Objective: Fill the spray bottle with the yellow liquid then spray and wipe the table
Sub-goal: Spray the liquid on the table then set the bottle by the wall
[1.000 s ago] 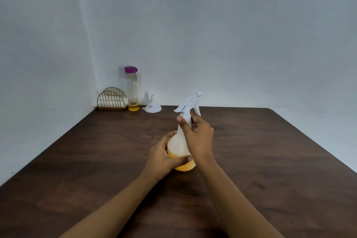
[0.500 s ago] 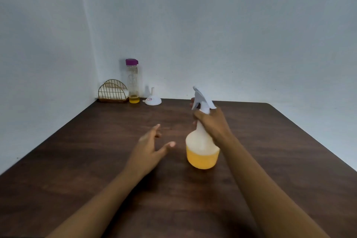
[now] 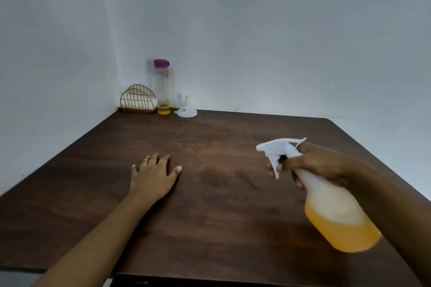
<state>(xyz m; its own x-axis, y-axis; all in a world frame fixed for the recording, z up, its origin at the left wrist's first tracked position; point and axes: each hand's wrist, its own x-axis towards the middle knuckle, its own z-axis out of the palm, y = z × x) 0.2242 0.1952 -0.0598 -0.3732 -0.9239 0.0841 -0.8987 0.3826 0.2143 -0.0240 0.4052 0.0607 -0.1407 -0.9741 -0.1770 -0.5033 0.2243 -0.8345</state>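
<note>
My right hand [image 3: 319,163] grips the neck of the spray bottle [image 3: 335,212], lifted above the right side of the dark wooden table [image 3: 210,205] and tilted, its white nozzle pointing left. A finger lies on the trigger. The bottle's lower part holds yellow liquid. My left hand [image 3: 152,176] rests flat on the table, fingers spread, left of centre. Faint damp marks show on the wood between the hands.
In the far left corner stand a gold wire holder [image 3: 138,100] with white cloth or paper in it, a clear bottle with a purple cap [image 3: 162,87] holding a little yellow liquid, and a white funnel [image 3: 186,110] upside down. White walls bound the table's left and back.
My left hand let go of the spray bottle and settled flat on the table. My right hand lifted the bottle off the table, carried it right and turned the nozzle to the left.
</note>
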